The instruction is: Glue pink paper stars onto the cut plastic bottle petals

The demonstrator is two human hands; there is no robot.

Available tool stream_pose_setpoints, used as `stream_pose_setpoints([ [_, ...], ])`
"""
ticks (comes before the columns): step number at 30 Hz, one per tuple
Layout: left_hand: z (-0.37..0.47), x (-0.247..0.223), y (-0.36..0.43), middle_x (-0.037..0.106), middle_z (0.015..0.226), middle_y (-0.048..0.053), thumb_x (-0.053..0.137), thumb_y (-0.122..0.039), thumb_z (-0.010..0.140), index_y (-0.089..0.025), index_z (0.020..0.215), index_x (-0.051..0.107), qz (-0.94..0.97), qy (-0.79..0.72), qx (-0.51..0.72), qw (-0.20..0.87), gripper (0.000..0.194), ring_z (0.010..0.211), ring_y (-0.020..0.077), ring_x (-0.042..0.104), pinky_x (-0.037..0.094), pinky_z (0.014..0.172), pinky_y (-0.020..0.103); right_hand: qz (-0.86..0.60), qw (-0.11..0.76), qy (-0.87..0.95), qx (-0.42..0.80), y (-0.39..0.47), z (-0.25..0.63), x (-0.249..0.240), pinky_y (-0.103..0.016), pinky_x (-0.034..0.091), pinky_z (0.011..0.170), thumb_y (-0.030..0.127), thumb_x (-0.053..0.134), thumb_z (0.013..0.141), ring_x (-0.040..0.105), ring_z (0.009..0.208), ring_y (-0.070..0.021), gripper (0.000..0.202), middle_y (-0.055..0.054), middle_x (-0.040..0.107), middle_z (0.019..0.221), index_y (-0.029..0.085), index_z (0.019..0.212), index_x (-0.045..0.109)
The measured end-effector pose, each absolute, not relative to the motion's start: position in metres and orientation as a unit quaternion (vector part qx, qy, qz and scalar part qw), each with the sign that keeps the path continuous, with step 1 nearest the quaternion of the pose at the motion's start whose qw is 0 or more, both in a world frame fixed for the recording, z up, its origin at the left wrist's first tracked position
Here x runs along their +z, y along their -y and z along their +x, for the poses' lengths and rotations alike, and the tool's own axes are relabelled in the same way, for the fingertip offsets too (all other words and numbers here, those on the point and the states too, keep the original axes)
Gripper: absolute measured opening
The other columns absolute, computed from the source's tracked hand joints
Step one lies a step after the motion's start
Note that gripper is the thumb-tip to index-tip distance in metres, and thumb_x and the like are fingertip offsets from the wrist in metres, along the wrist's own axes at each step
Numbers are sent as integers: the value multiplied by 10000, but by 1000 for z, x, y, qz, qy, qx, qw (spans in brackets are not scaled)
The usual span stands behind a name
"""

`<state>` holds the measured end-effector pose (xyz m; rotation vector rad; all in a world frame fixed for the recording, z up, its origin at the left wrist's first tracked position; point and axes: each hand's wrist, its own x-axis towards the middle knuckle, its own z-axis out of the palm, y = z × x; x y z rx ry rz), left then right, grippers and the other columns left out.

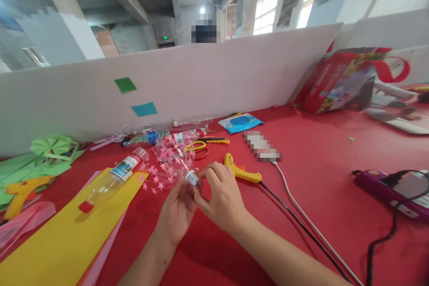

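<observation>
Both hands meet at the neck of a clear plastic bottle piece (179,161), its flared strips pointing away from me and dotted with pink stars (161,185). My left hand (179,212) is closed around the neck from below. My right hand (221,190) pinches the white bottle cap (192,178) between thumb and fingers. Just beyond my right hand lies a yellow glue gun (243,172) with a black cord. Scissors with yellow and red handles (196,146) and a yellow utility knife (217,140) lie behind the bottle piece.
On the red table (301,152), a whole bottle (117,178) rests on yellow paper (56,232) at left. Another glue gun (25,190) lies far left near green paper (50,147). A wipes pack (241,121), white cable (284,187) and red bag (342,80) stand farther off. A white partition (201,80) closes the back.
</observation>
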<state>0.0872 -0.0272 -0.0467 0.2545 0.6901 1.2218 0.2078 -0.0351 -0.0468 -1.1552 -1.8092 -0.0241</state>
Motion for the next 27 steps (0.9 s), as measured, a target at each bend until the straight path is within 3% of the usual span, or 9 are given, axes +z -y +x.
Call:
stream_pose_setpoints([
  [19, 90, -42, 31, 737, 685, 27, 242, -194, 985, -147, 746, 676, 88, -330, 554, 760, 497, 613, 102, 701, 564, 564, 164, -441, 527, 726, -30, 34, 208, -45, -332, 367, 688, 171, 514, 769, 518, 726, -180, 31, -27, 564, 761, 179, 739, 521],
  [27, 90, -38, 34, 724, 655, 41, 262, -196, 984, -127, 727, 680, 80, -337, 551, 759, 495, 597, 105, 695, 562, 556, 163, -433, 524, 732, -38, 34, 211, -45, -342, 375, 708, 184, 537, 757, 505, 772, -201, 131, -49, 585, 836, 170, 880, 581],
])
